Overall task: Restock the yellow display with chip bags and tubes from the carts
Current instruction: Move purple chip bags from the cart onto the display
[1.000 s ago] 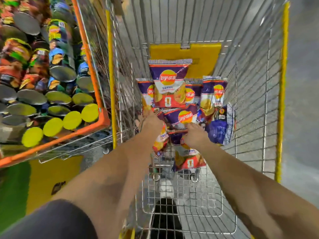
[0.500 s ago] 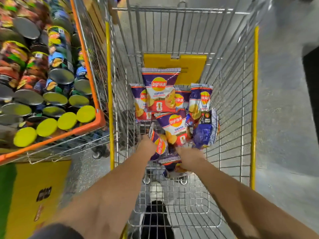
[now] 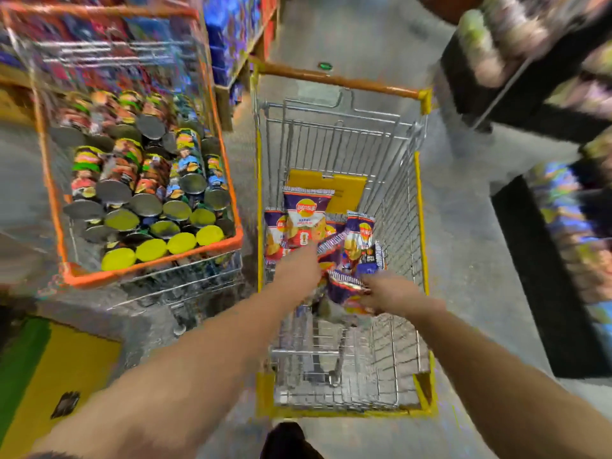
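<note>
Several purple chip bags (image 3: 306,220) lie at the far end of a yellow-trimmed wire cart (image 3: 421,226). Both my arms reach down into it. My right hand (image 3: 389,293) grips the top edge of one purple chip bag (image 3: 344,286), lifted off the pile. My left hand (image 3: 299,270) holds another purple bag (image 3: 328,261) beside it; blur hides its fingers. An orange-trimmed cart (image 3: 149,268) on the left is packed with chip tubes (image 3: 149,180), lids facing me. A corner of the yellow display (image 3: 66,369) shows at the lower left.
Dark shelving (image 3: 536,276) with blurred goods lines the right side of the grey aisle floor. More stocked shelves (image 3: 231,34) stand behind the two carts. The near half of the yellow cart's basket holds nothing. My shoe (image 3: 288,438) is just below the cart.
My head has pulled back and up, so both carts show whole. Both hands have lifted their bags off the pile and drawn them slightly toward me.
</note>
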`<action>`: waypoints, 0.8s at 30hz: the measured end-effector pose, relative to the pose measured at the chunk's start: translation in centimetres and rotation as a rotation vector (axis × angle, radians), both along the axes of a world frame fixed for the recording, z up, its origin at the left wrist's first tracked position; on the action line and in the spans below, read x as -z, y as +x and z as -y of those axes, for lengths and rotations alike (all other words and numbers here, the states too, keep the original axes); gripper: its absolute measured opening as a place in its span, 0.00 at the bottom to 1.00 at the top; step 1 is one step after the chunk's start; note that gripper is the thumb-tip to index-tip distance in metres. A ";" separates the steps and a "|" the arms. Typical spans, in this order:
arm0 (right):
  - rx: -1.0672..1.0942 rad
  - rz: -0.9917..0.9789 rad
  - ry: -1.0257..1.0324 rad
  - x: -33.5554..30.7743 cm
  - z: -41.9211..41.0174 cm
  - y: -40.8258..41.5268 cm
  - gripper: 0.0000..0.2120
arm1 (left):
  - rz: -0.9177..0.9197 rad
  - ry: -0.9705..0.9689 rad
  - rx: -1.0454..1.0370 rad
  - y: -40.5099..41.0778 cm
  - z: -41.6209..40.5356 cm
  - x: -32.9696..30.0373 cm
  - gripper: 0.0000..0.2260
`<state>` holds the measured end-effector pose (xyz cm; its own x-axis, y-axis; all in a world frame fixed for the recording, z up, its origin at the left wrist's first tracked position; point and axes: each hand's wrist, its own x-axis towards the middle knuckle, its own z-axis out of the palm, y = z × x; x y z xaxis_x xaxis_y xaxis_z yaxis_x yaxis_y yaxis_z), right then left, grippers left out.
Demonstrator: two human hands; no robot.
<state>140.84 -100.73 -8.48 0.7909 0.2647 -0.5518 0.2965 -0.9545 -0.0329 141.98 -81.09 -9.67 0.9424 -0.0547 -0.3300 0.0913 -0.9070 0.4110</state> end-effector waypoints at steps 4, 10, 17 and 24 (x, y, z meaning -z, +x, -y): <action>-0.078 0.165 -0.047 -10.6 -3.8 -1.6 0.28 | 0.209 -0.002 0.003 -3.2 -4.6 -10.6 0.15; -0.331 0.304 -0.047 -22.2 -15.5 -6.3 0.22 | 0.432 0.035 -0.089 -11.8 -17.8 -21.0 0.16; -0.718 0.378 0.076 -25.2 -34.8 -11.9 0.18 | 0.436 0.126 -0.372 -25.2 -35.5 -24.3 0.12; -1.078 0.308 0.175 -24.8 -52.6 -18.9 0.17 | 0.382 0.201 -0.721 -38.7 -48.2 -23.3 0.13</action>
